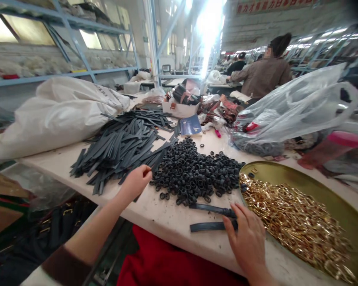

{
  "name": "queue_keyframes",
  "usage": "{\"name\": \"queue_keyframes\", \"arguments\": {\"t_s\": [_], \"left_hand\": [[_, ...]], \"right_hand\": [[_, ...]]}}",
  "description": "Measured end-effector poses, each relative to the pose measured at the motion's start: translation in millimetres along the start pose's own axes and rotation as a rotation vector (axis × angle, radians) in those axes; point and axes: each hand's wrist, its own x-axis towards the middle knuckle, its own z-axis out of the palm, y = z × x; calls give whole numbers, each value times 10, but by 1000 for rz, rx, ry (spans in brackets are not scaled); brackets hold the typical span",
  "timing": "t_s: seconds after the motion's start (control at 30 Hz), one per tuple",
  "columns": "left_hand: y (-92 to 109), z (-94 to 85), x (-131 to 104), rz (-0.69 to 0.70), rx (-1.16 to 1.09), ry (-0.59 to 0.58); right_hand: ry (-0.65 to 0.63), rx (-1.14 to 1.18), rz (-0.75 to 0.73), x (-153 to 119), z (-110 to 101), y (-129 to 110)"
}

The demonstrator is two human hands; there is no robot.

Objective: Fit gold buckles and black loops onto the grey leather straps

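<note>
My right hand (247,234) is at the right ends of two short dark straps (209,227) on the near surface (167,211), thumb and fingers parted. My left hand (137,181) has its fingers curled beside the pile of dark strips (122,139); I cannot tell whether they grip one. Black rings (193,171) lie heaped farther off, between both hands; gold hardware (295,222) fills a tray (274,171) on the right.

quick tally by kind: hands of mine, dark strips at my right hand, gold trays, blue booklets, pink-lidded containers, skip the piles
Left hand and right hand: 2
Dark strips at the right hand: 2
Gold tray: 1
Blue booklet: 1
Pink-lidded container: 1
Total: 7
</note>
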Motion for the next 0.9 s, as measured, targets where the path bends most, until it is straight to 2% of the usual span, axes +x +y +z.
{"name": "queue_keyframes", "arguments": {"t_s": [0.07, 0.13, 0.2, 0.27, 0.33, 0.37, 0.47, 0.53, 0.67, 0.8, 0.9], "left_hand": [[292, 54, -357, 101, -166, -148], [574, 179, -706, 134, -551, -470], [803, 333, -968, 50, -788, -665], [962, 477, -1101, -40, -954, -764], [1059, 583, -1122, -129, -1076, -783], [1087, 621, -1106, -178, -1119, -773], [1113, 696, -1032, -305, -1197, -721], [1097, 727, -999, -349, -1227, -696], [1043, 760, -964, -397, -1293, -698], [1015, 766, -912, -428, -1347, -724], [1012, 787, -873, -448, -1367, -747]], "right_hand": [[-58, 247, 96, -3, -96, -121], [-192, 569, 267, 14, -177, -259], [-324, 811, 424, 53, -233, -365], [-450, 901, 482, 120, -261, -398], [-544, 834, 441, 226, -259, -346], [-553, 720, 386, 294, -245, -293], [-473, 215, 182, 528, -148, -100], [-463, 31, 107, 665, -48, -2], [-524, -71, 75, 803, 125, 53], [-555, -106, 46, 818, 128, 49], [-543, 100, 159, 763, 27, 44]]}}
